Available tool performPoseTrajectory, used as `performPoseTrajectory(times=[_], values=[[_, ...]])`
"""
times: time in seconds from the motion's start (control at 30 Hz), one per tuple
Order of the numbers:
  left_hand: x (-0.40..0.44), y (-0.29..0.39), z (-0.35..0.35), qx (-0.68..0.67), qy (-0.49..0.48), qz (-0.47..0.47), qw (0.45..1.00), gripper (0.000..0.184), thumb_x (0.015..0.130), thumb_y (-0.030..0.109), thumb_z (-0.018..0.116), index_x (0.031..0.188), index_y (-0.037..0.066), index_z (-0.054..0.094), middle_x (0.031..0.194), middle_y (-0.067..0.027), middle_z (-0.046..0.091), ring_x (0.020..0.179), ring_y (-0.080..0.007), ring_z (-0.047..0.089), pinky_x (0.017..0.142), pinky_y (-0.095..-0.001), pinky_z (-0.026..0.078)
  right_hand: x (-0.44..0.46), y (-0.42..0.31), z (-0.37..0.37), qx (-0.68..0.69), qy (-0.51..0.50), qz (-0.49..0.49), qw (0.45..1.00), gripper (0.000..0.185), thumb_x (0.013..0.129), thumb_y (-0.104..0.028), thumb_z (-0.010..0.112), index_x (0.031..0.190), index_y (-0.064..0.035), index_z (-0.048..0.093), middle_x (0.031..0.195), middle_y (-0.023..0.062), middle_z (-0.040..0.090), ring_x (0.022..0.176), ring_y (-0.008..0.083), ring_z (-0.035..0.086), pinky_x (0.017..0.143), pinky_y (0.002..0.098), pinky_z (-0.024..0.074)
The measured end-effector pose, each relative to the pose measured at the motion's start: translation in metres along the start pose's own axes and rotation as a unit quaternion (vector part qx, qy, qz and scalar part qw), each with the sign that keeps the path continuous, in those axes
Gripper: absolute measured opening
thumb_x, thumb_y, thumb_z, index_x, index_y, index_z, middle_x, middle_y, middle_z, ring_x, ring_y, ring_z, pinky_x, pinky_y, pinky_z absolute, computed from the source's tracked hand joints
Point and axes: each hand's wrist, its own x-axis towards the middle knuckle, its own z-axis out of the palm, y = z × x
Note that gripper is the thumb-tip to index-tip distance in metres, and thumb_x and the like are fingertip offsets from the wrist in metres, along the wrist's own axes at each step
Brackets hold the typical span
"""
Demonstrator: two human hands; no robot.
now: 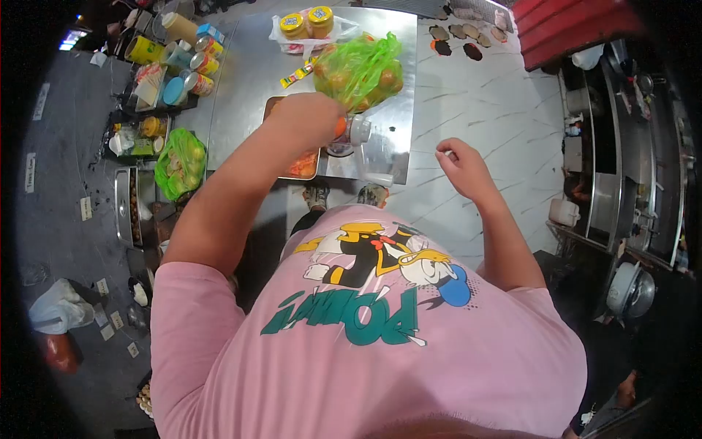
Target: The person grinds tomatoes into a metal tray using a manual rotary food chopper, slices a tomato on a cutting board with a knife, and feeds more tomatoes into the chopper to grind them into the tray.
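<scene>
My left hand (307,119) is closed over the steel table, with an orange piece of food (341,126) showing at its fingers. What kind of food it is, I cannot tell. Just right of it stands a grey-white device (359,130), and a white handle (378,178) lies near the table's front edge. Below my left forearm, a metal tray (316,173) holds orange-red shredded food (301,165), partly hidden by the arm. Out past the table's right edge, my right hand (464,170) hangs in the air with curled fingers and nothing visible in them.
A green bag of round produce (362,72) and yellow-lidded jars (307,23) stand farther back on the steel table (245,55). Cans and bottles (197,66) crowd the left, above another green bag (180,162). Shelving (607,197) lines the far right.
</scene>
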Motion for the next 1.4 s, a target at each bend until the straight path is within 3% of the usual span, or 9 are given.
performPoseTrajectory(times=[0.23, 0.3, 0.5, 0.6, 1.03, 1.13, 1.23, 1.33, 1.4], values=[[0.008, -0.003, -0.017, 0.013, -0.105, 0.028, 0.994, 0.037, 0.092, 0.032, 0.077, 0.125, 0.016, 0.075, 0.12, -0.0132, 0.08, 0.114, -0.0361, 0.076, 0.097, -0.0517, 0.06, -0.009, 0.028, 0.002, 0.023, -0.024, 0.039, 0.999, 0.023, 0.105, -0.02, 0.071, 0.12, -0.0033, 0.073, 0.105, 0.0104, 0.078, 0.082, 0.0222, 0.069, 0.079, 0.0381, 0.0574], [0.008, -0.011, -0.011, -0.021, -0.078, 0.069, 0.994, 0.05, 0.083, 0.033, 0.087, 0.128, 0.015, 0.073, 0.122, -0.0136, 0.079, 0.117, -0.0372, 0.074, 0.099, -0.0514, 0.058, -0.006, 0.031, 0.006, 0.028, -0.024, 0.024, 0.999, 0.023, 0.105, -0.02, 0.071, 0.12, -0.0036, 0.073, 0.106, 0.0106, 0.079, 0.083, 0.023, 0.069, 0.079, 0.0387, 0.0576], [0.006, -0.012, 0.003, -0.033, -0.05, 0.06, 0.996, 0.063, 0.08, 0.024, 0.093, 0.138, 0.012, 0.07, 0.134, -0.0129, 0.076, 0.122, -0.0364, 0.073, 0.103, -0.0503, 0.058, 0.003, 0.025, 0.012, 0.033, -0.047, 0.006, 0.998, 0.022, 0.105, -0.021, 0.072, 0.119, -0.0038, 0.073, 0.108, 0.0117, 0.079, 0.084, 0.025, 0.07, 0.08, 0.0401, 0.0579], [-0.002, -0.014, 0.016, -0.043, 0.039, 0.087, 0.994, 0.059, 0.079, 0.019, 0.092, 0.132, 0.012, 0.067, 0.13, -0.0128, 0.073, 0.119, -0.0384, 0.072, 0.099, -0.0519, 0.059, 0.005, 0.025, 0.015, 0.029, -0.06, 0.001, 0.998, 0.022, 0.105, -0.021, 0.072, 0.118, -0.0036, 0.073, 0.107, 0.0122, 0.079, 0.084, 0.0251, 0.07, 0.079, 0.0403, 0.0578], [-0.006, -0.022, 0.039, -0.11, 0.08, 0.081, 0.987, 0.063, 0.08, 0.024, 0.093, 0.135, 0.009, 0.066, 0.128, -0.0165, 0.074, 0.124, -0.0402, 0.071, 0.101, -0.0523, 0.057, 0.018, 0.027, 0.028, -0.016, -0.076, -0.045, 0.996, 0.024, 0.103, -0.022, 0.072, 0.118, -0.0036, 0.073, 0.099, 0.0178, 0.077, 0.079, 0.0294, 0.072, 0.076, 0.0427, 0.0582], [-0.023, -0.021, 0.021, -0.101, 0.095, 0.118, 0.983, 0.065, 0.082, 0.028, 0.093, 0.139, 0.015, 0.065, 0.131, -0.0115, 0.065, 0.12, -0.0381, 0.071, 0.096, -0.0531, 0.058, 0.02, 0.032, 0.033, -0.038, -0.057, -0.072, 0.995, 0.026, 0.103, -0.022, 0.073, 0.117, 0.0004, 0.072, 0.098, 0.0158, 0.077, 0.083, 0.0251, 0.072, 0.079, 0.0393, 0.0578], [-0.032, -0.022, 0.023, -0.165, 0.107, 0.073, 0.978, 0.06, 0.084, 0.029, 0.092, 0.137, 0.016, 0.067, 0.133, -0.0106, 0.064, 0.121, -0.038, 0.071, 0.1, -0.0517, 0.058, 0.018, 0.015, 0.029, -0.041, -0.089, -0.037, 0.994, 0.027, 0.103, -0.023, 0.074, 0.116, 0.0008, 0.072, 0.098, 0.0137, 0.077, 0.084, 0.0229, 0.07, 0.08, 0.0381, 0.0572], [-0.046, -0.034, 0.036, -0.36, 0.225, 0.048, 0.904, 0.056, 0.086, 0.035, 0.088, 0.133, 0.014, 0.067, 0.13, -0.0141, 0.069, 0.118, -0.0356, 0.071, 0.104, -0.0464, 0.056, 0.013, -0.019, 0.014, -0.105, -0.129, -0.03, 0.986, 0.026, 0.103, -0.023, 0.074, 0.113, 0.001, 0.073, 0.093, 0.0128, 0.075, 0.082, 0.0224, 0.07, 0.079, 0.0379, 0.0569], [-0.08, -0.041, 0.041, -0.454, 0.215, -0.044, 0.863, 0.053, 0.088, 0.036, 0.088, 0.131, 0.013, 0.066, 0.129, -0.0138, 0.07, 0.118, -0.0328, 0.071, 0.104, -0.0453, 0.056, 0.01, -0.04, 0.003, -0.155, -0.282, 0.053, 0.945, 0.025, 0.103, -0.024, 0.076, 0.108, 0.0006, 0.074, 0.087, 0.0103, 0.074, 0.08, 0.0189, 0.069, 0.076, 0.0355, 0.0558]])
